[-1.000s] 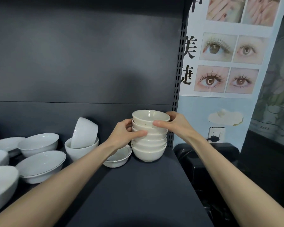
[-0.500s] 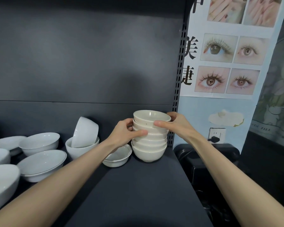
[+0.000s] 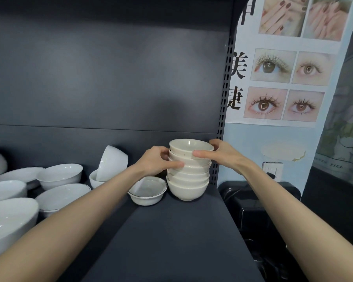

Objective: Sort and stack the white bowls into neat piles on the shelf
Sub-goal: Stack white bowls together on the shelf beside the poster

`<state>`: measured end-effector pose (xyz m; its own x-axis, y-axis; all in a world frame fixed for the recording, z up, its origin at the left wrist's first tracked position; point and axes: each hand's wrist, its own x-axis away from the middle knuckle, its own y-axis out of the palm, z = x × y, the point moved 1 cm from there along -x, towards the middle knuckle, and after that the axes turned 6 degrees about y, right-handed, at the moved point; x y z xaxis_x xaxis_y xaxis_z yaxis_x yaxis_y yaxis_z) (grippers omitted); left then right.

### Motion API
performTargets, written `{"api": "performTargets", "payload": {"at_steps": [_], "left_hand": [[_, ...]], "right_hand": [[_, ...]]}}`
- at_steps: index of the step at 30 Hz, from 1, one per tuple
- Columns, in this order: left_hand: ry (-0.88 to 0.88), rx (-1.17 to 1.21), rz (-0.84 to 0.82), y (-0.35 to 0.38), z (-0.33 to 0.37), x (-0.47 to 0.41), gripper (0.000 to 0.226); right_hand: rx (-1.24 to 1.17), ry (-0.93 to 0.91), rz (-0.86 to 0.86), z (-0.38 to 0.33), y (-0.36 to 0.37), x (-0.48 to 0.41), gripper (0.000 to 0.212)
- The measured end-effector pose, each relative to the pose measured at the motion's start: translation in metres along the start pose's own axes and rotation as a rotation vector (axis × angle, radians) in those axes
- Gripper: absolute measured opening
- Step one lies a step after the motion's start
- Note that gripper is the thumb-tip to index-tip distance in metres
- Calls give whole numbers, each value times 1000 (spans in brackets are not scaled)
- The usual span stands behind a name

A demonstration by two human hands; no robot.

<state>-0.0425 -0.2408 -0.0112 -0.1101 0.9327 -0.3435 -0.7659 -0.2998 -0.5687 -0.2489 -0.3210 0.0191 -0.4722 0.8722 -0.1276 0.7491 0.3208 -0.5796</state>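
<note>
The stack of bowls (image 3: 189, 188) stands at the back right corner of the shelf (image 3: 171, 231), between the left hand (image 3: 157, 161) and the right hand (image 3: 222, 155). A lone bowl (image 3: 148, 190) sits just beside it on the left; further left, a tilted bowl (image 3: 112, 162) rests in another, with more bowls (image 3: 59, 176) beyond.

A stack of cream bowls (image 3: 189, 181) stands at the right end of the dark shelf (image 3: 171, 231), and the left hand (image 3: 156, 161) and right hand (image 3: 224, 155) grip its upper bowls from either side, thumbs across the front. Just left of the stack sits a shallow white bowl (image 3: 148, 190), and beyond it a tilted bowl (image 3: 113, 162) leans inside an upright bowl (image 3: 92, 179), with wider white bowls (image 3: 59, 175) spread further left. To the right of the shelf hang a poster (image 3: 283, 64) of eyes and nails and a wall socket (image 3: 272, 169).
</note>
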Motion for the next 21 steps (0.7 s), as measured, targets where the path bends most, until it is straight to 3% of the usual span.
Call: {"api": "performTargets", "payload": {"at_steps": [3, 9, 21], "left_hand": [[31, -169, 15, -11, 9, 4, 41], [91, -487, -26, -49, 22, 20, 39], [94, -594, 36, -140, -12, 63, 33]], "right_hand": [[94, -58, 29, -9, -4, 6, 91], [379, -190, 123, -40, -2, 16, 63], [468, -287, 137, -101, 70, 24, 48]]}}
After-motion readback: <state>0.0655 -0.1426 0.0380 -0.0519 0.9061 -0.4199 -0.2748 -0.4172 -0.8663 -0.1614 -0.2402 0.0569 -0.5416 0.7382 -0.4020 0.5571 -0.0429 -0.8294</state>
